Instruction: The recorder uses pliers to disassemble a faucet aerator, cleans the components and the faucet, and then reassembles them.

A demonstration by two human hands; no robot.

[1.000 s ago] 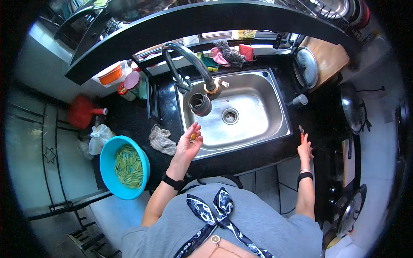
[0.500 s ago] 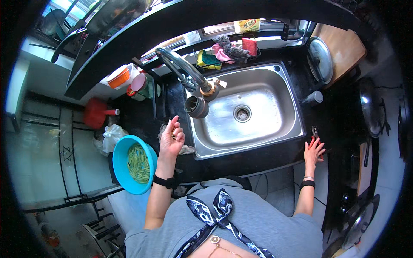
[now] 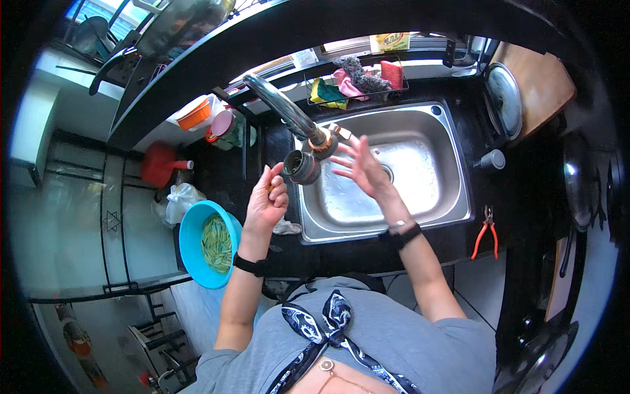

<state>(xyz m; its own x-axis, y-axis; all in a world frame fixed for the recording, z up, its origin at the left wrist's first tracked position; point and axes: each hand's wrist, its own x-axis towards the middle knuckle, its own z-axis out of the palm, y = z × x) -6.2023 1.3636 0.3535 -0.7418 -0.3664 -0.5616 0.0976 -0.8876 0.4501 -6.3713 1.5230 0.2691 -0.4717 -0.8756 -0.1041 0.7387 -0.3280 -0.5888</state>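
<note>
Over the sink [image 3: 387,228] a chrome faucet [image 3: 289,108] bends above a brass-coloured collar. A dark grey cylindrical fitting [image 3: 302,167], its round opening facing up, sits beside that collar. My left hand [image 3: 266,200] is closed just left of this fitting, and a small yellowish bit shows between the fingers, too small to name. My right hand [image 3: 362,169] is over the basin with its fingers spread, close to the right side of the faucet collar and holding nothing. Orange-handled pliers [image 3: 486,234] lie on the black counter right of the sink, apart from both hands.
A turquoise basin [image 3: 190,246] of green beans stands at the left, beside a white plastic bag [image 3: 184,202]. Behind the sink is a wire rack [image 3: 357,98] of sponges and cloths. A grey cup [image 3: 493,159] and a pot lid [image 3: 505,98] are at the right.
My right hand has left the pliers on the counter and moved left across the sink to the faucet. My left hand stays closed and has come closer to the grey fitting.
</note>
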